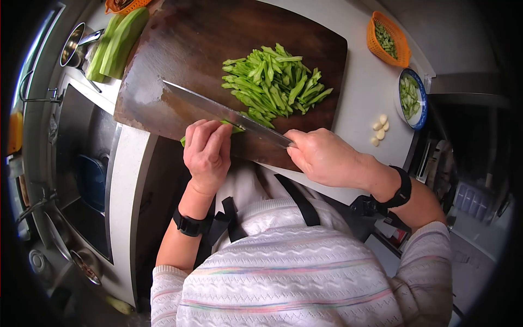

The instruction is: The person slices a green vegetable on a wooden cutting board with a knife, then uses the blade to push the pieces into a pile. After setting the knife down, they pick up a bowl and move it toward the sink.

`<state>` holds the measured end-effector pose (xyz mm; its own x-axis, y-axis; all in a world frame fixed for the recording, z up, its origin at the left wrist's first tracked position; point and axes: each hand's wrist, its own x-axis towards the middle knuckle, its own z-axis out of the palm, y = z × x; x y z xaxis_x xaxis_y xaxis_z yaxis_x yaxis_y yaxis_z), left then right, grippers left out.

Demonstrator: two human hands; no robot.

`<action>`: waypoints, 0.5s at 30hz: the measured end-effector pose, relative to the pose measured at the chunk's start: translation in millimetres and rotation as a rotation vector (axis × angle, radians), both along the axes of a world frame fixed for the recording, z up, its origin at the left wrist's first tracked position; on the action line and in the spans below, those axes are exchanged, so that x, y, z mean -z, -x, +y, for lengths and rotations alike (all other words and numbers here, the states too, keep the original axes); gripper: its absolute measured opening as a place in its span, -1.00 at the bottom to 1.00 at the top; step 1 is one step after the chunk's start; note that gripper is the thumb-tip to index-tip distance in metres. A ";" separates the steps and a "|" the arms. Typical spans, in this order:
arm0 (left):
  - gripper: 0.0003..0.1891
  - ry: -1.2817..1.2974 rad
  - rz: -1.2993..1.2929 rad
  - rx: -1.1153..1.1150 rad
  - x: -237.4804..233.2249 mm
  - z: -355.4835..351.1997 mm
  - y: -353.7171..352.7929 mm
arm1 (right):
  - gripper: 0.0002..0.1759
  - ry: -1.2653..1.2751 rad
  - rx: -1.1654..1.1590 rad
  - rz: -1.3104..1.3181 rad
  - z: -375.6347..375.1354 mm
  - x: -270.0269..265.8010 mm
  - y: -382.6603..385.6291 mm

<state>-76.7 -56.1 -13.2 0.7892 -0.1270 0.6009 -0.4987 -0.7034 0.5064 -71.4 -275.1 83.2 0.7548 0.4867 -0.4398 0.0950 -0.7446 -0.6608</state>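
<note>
My right hand (322, 155) is wrapped round the handle of a long knife (218, 109), whose blade reaches left across the dark wooden cutting board (190, 38). My left hand (208, 151), fingers curled, presses a green vegetable piece (234, 127) on the board near its front edge. The piece sticks out on both sides of the fingers and meets the blade. Behind the knife lies a heap of sliced green pieces (272, 82). The knife handle is mostly hidden in my right hand.
Long peeled green vegetables (124, 43) lie by the board's left edge, near a metal pot (72, 46). A sink (81, 169) is at left. Rightward are an orange basket (376, 41), a blue-rimmed bowl (419, 117) and several garlic cloves (380, 133).
</note>
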 end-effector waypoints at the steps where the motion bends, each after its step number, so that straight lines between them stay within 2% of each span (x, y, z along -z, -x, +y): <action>1: -0.81 0.000 0.001 -0.001 -0.3 0.4 0.3 | -0.87 0.000 -0.001 0.001 -3.1 -1.9 1.4; 9: -0.80 0.010 0.002 -0.005 1.4 0.4 0.6 | -0.87 0.000 -0.024 -0.015 -10.4 -20.2 12.2; 13: -0.80 0.009 0.003 -0.012 1.4 -0.7 1.2 | -0.89 0.037 -0.042 -0.013 3.9 -3.9 4.9; 15: -0.80 0.006 -0.009 -0.027 1.2 -1.6 1.1 | -0.90 0.066 -0.078 -0.161 13.0 6.0 2.8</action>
